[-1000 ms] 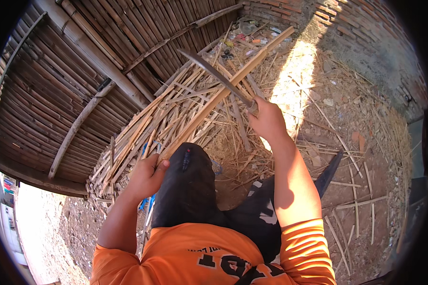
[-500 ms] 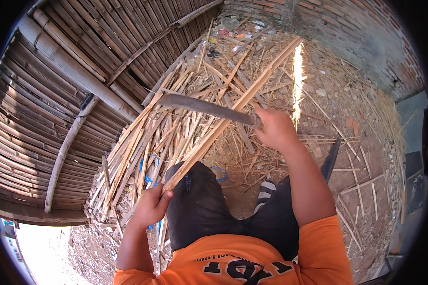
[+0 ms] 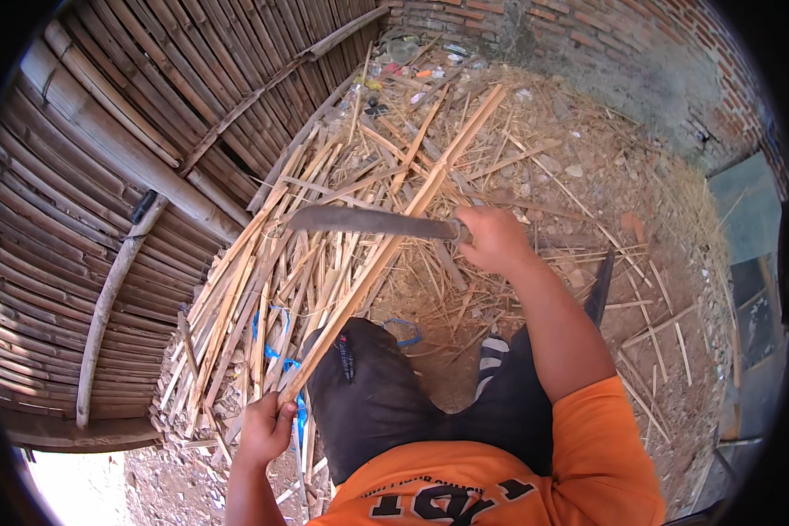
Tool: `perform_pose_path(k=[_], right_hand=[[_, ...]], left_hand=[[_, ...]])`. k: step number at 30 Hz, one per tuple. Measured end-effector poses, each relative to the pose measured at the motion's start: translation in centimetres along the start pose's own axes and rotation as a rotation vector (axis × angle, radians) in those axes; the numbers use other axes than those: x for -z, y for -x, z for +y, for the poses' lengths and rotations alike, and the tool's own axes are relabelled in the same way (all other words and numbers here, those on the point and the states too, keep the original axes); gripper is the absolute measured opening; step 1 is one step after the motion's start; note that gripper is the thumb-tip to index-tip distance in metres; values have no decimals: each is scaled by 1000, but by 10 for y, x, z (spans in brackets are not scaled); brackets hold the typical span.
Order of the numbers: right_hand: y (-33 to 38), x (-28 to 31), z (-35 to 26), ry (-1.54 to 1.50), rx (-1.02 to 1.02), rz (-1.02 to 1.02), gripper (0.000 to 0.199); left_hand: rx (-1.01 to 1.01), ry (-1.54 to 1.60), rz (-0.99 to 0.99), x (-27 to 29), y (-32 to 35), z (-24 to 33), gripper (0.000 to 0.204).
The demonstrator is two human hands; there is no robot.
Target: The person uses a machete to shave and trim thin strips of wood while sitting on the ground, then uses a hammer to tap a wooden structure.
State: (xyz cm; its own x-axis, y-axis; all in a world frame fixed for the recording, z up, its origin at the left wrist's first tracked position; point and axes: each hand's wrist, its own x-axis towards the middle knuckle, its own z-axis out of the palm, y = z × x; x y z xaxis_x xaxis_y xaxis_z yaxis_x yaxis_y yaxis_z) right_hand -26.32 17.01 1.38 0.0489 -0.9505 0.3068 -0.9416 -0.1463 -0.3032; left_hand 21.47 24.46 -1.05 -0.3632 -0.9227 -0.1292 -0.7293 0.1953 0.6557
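Note:
My left hand (image 3: 263,428) is closed around the near end of a long split bamboo strip (image 3: 451,159), beside my left knee. The strip slants away from me to the far right, over the ground. My right hand (image 3: 497,241) grips the handle of a machete (image 3: 368,221), its dark broad blade pointing left. The blade lies across the strip at about its middle and hides part of it; whether the edge touches the strip, I cannot tell.
A heap of split bamboo strips (image 3: 228,324) lies at left, with blue cord (image 3: 280,359) among it. A bamboo-slat wall (image 3: 53,280) rises on the left, a brick wall (image 3: 579,44) at the back. A dark pointed blade-like piece (image 3: 601,285) is beside my right knee.
My left hand has drawn the bamboo strip down and slightly left, toward me. The machete has shifted a little left and lies more level. The bright light streak on the ground is gone.

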Motion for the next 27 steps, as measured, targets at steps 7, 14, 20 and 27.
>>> perform_pose_path(k=[7, 14, 20, 27], right_hand=[[-4, -12, 14, -85, -196, 95, 42], [0, -16, -21, 69, 279, -76, 26], [8, -12, 39, -13, -72, 203, 24], [13, -23, -3, 148, 292, -59, 36]], left_hand=[[40, 88, 3, -5, 18, -7, 34], [405, 685, -434, -5, 15, -14, 31], [468, 969, -543, 18, 27, -9, 29], [542, 892, -540, 7, 31, -1, 28]])
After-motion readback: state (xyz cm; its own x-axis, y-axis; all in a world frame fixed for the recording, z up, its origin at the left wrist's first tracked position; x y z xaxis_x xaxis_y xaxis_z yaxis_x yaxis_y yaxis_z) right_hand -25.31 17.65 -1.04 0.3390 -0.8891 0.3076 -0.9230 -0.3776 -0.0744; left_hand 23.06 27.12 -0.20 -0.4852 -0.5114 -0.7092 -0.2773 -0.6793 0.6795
